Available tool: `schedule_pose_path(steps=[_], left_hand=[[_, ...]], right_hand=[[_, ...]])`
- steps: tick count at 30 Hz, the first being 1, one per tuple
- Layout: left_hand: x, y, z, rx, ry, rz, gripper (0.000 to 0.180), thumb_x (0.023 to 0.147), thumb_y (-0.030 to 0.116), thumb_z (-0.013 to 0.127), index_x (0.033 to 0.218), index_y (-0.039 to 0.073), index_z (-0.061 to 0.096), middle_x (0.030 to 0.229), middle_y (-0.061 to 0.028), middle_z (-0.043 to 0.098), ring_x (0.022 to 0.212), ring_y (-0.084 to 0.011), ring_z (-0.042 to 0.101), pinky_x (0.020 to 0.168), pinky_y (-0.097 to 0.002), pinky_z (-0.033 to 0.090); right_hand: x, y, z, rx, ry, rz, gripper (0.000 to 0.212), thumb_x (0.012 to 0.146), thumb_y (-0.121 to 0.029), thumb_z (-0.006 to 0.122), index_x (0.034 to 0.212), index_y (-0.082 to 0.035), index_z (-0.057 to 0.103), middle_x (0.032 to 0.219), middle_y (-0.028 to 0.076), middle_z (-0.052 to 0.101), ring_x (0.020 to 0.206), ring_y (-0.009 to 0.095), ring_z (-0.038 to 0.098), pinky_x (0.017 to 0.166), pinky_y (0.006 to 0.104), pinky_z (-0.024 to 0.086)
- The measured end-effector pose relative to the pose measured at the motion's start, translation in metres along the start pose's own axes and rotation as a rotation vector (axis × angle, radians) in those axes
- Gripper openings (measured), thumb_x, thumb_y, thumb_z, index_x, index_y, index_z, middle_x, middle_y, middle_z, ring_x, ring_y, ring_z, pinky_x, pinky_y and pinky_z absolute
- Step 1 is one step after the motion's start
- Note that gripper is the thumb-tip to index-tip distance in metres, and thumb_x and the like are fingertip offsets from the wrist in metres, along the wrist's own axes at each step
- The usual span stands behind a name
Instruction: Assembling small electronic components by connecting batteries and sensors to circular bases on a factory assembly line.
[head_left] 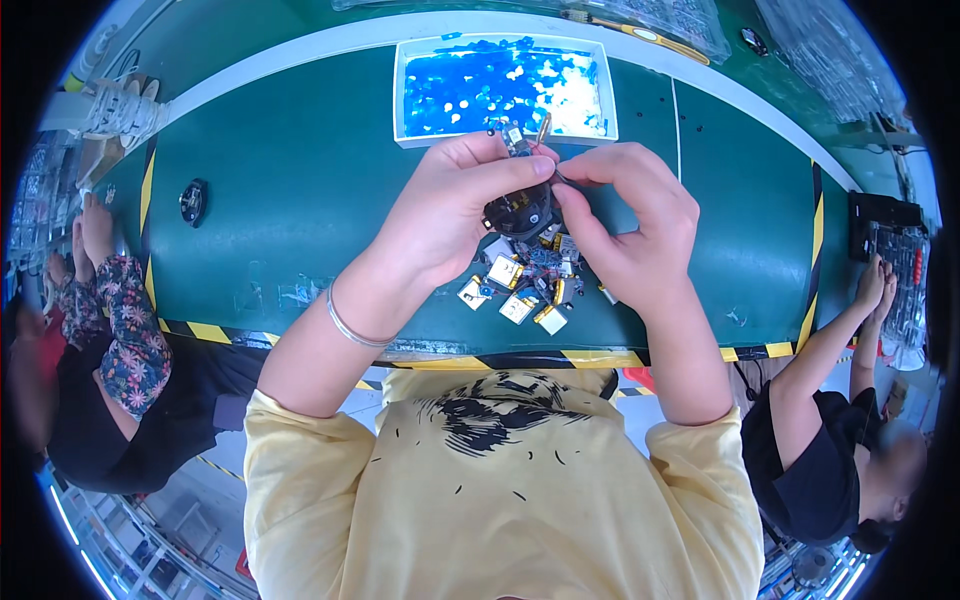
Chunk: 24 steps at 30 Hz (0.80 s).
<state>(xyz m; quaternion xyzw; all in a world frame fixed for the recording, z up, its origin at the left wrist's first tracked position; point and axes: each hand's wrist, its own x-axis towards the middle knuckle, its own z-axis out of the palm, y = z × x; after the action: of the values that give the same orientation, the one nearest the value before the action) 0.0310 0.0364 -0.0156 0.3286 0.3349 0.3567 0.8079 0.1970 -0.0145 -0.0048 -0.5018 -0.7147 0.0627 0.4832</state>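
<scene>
My left hand (pixel 450 195) is closed around a round black plastic housing (pixel 522 212), its thumb laid along the top. A small circuit board (pixel 515 140) and a copper-coloured piece (pixel 544 130) stick out past the fingers at the far side. My right hand (pixel 630 205) pinches at the housing's right edge with thumb and forefinger. What sits in that pinch is too small to make out; it looks thin and dark. Just below both hands lies a heap of flat silvery battery packs (pixel 505 270) with small boards and wires.
Beyond my hands stands a white tray (pixel 400 100) of small blue pieces. Another round black part (pixel 193 203) lies on the green table mat (pixel 300 150) at left. Striped tape (pixel 600 360) marks the near edge. Co-workers sit left (pixel 120 340) and right (pixel 810 420). A yellow-handled tool (pixel 650 35) lies at the back.
</scene>
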Motion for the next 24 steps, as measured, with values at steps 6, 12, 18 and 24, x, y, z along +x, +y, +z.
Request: schedule_pose_path(steps=[6, 12, 18, 24], left_hand=[[0.001, 0.008, -0.004, -0.087, -0.031, -0.096, 0.014, 0.084, 0.009, 0.072, 0.092, -0.001, 0.066, 0.09, -0.0099, 0.069, 0.081, -0.0147, 0.067, 0.075, -0.0267, 0.052], [0.005, 0.009, -0.009, -0.012, -0.121, -0.159, 0.014, 0.085, 0.007, 0.069, 0.096, 0.0, 0.067, 0.087, -0.0087, 0.069, 0.077, -0.0185, 0.068, 0.072, -0.0288, 0.055], [0.005, 0.004, -0.007, 0.121, -0.122, -0.112, 0.013, 0.085, 0.007, 0.069, 0.095, 0.0, 0.066, 0.084, -0.0122, 0.069, 0.074, -0.0211, 0.069, 0.071, -0.0305, 0.056], [0.005, 0.016, -0.01, 0.165, -0.014, 0.026, 0.012, 0.086, 0.011, 0.07, 0.093, 0.002, 0.066, 0.084, -0.0115, 0.069, 0.074, -0.0208, 0.069, 0.069, -0.0299, 0.055]], right_hand=[[0.004, 0.0, -0.001, 0.046, -0.054, 0.014, 0.015, 0.067, 0.003, 0.07, 0.079, -0.004, 0.064, 0.077, 0.006, 0.065, 0.072, 0.024, 0.063, 0.064, 0.0319, 0.052], [0.004, 0.001, -0.006, 0.118, -0.141, 0.147, 0.013, 0.069, 0.002, 0.069, 0.078, -0.004, 0.063, 0.074, 0.006, 0.062, 0.066, 0.019, 0.062, 0.061, 0.0283, 0.051], [0.001, 0.01, -0.01, 0.088, -0.104, 0.251, 0.012, 0.07, 0.002, 0.068, 0.079, -0.003, 0.062, 0.073, 0.006, 0.061, 0.065, 0.018, 0.061, 0.06, 0.028, 0.051], [-0.003, 0.027, -0.011, -0.292, -0.376, 0.112, 0.009, 0.076, -0.002, 0.064, 0.084, -0.004, 0.067, 0.078, 0.01, 0.063, 0.07, 0.028, 0.062, 0.063, 0.0363, 0.052]])
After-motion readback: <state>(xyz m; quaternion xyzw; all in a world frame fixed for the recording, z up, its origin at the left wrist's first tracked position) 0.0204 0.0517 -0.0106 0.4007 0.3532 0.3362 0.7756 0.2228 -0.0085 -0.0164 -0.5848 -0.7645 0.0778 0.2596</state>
